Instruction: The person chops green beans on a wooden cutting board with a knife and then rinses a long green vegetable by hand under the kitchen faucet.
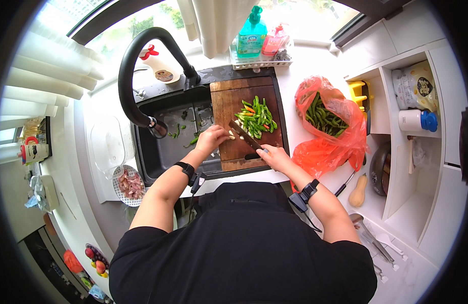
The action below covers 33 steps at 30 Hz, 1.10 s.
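Observation:
A dark wooden cutting board (226, 98) lies over the right part of the black sink. My right hand (276, 157) grips the handle of a kitchen knife (244, 135), whose blade slants up and left across the board. At the board's left edge, my left hand (214, 137) has its fingers drawn together, with a pale garlic clove (232, 137) at the fingertips. Other pale pieces sit close to the blade and are partly hidden by it. Beyond the knife is a heap of cut green peppers (258, 116) with a few orange-red pieces.
Pepper scraps lie in the sink basin (169, 146) under a black faucet (123, 83). To the left is a bowl of cut raw meat (131, 186). A red plastic bag (321, 155) holds green beans or peppers (325, 116); a butternut squash (358, 190) lies nearer. Soap bottles (252, 36) stand behind.

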### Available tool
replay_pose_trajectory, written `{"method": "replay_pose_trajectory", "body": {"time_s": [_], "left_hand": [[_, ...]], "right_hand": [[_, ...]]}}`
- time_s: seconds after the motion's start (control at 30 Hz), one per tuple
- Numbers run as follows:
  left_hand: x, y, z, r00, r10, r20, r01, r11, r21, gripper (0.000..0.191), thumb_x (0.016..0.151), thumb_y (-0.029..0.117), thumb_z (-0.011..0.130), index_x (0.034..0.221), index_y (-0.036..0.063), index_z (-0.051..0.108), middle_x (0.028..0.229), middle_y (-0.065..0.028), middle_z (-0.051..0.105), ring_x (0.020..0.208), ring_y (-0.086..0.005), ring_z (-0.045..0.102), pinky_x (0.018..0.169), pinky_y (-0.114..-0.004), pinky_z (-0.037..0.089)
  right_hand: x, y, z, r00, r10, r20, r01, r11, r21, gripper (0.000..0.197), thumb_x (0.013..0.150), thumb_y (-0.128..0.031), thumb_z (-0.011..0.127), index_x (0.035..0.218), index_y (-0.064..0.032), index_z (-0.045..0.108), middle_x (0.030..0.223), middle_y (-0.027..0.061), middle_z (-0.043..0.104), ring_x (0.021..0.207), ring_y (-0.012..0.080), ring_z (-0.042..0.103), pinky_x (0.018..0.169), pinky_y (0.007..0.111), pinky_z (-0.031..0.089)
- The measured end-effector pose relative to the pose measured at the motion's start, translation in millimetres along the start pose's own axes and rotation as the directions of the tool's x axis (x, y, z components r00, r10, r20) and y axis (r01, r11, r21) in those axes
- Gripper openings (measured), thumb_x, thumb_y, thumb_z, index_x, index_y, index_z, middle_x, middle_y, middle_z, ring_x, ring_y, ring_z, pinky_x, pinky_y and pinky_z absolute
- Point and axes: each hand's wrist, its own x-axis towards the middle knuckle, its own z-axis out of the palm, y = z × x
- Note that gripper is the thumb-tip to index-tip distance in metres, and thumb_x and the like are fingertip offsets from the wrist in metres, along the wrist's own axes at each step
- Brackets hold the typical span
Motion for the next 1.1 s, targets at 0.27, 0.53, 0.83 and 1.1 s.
{"method": "replay_pose_trajectory", "body": {"time_s": [0.27,0.53,0.83,1.1], "left_hand": [[-3,7,8,1.000,0.006,0.028,-0.008,0.997,0.081,0.006,0.080,0.019,0.076,0.083,0.0169,0.072,0.086,0.0004,0.065,0.085,-0.0219,0.066,0.069,-0.034,0.055],[-3,7,11,1.000,0.001,0.007,-0.002,0.996,0.086,0.006,0.079,0.019,0.076,0.082,0.0168,0.072,0.085,0.0000,0.065,0.085,-0.0222,0.065,0.068,-0.034,0.055],[-6,4,10,1.000,0.022,-0.012,-0.021,0.996,0.091,0.007,0.078,0.017,0.076,0.081,0.0159,0.071,0.083,-0.0008,0.064,0.083,-0.0228,0.066,0.067,-0.035,0.056],[-4,9,9,0.999,0.036,-0.015,-0.034,0.992,0.119,0.007,0.078,0.018,0.075,0.080,0.0167,0.069,0.083,0.0005,0.064,0.083,-0.0223,0.066,0.065,-0.036,0.056]], "right_hand": [[-10,-9,0,0.993,0.048,0.111,-0.049,0.999,0.008,0.047,0.095,-0.049,0.060,0.116,-0.0074,0.067,0.077,0.0156,0.069,0.073,0.0293,0.070,0.071,0.039,0.054],[9,1,13,0.992,0.019,0.121,-0.020,1.000,0.003,0.048,0.096,-0.048,0.059,0.116,-0.0052,0.067,0.079,0.0174,0.070,0.076,0.0314,0.071,0.071,0.040,0.054],[-6,-16,-3,0.990,0.053,0.130,-0.055,0.998,0.016,0.047,0.097,-0.047,0.059,0.117,-0.0055,0.067,0.072,0.0133,0.068,0.061,0.0247,0.068,0.060,0.037,0.053],[9,-10,21,0.981,0.074,0.178,-0.103,0.981,0.162,0.046,0.099,-0.046,0.055,0.113,-0.0034,0.063,0.060,0.0057,0.059,0.042,0.0162,0.055,0.041,0.034,0.044]]}}
